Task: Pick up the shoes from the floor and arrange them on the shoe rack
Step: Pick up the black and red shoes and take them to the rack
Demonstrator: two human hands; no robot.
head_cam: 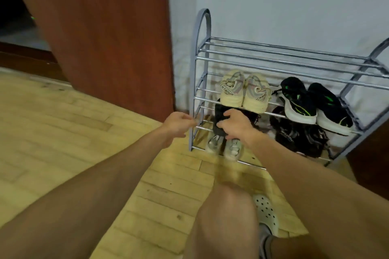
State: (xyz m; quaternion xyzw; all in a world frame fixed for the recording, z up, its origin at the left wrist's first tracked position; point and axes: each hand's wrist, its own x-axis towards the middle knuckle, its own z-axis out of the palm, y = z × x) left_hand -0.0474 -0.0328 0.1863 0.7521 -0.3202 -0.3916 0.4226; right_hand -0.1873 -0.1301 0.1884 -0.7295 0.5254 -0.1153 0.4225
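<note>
A grey metal shoe rack [273, 52] stands against the white wall. Its top shelf is bare. A pair of beige sneakers [244, 92] and a pair of black sneakers with green marks [311, 105] sit on the second shelf. My right hand [237, 126] is shut on a black shoe [221, 118] at the left end of the third shelf. More black shoes [299, 139] lie at that shelf's right. A pair of pale grey sneakers [225, 147] rests on the bottom shelf. My left hand [179, 125] touches the rack's left post, fingers curled.
A brown wooden door [105, 38] stands open left of the rack. The floor is light wood parquet [73, 132]. My knee [227, 212] and a foot in a pale perforated clog [266, 212] are at the bottom.
</note>
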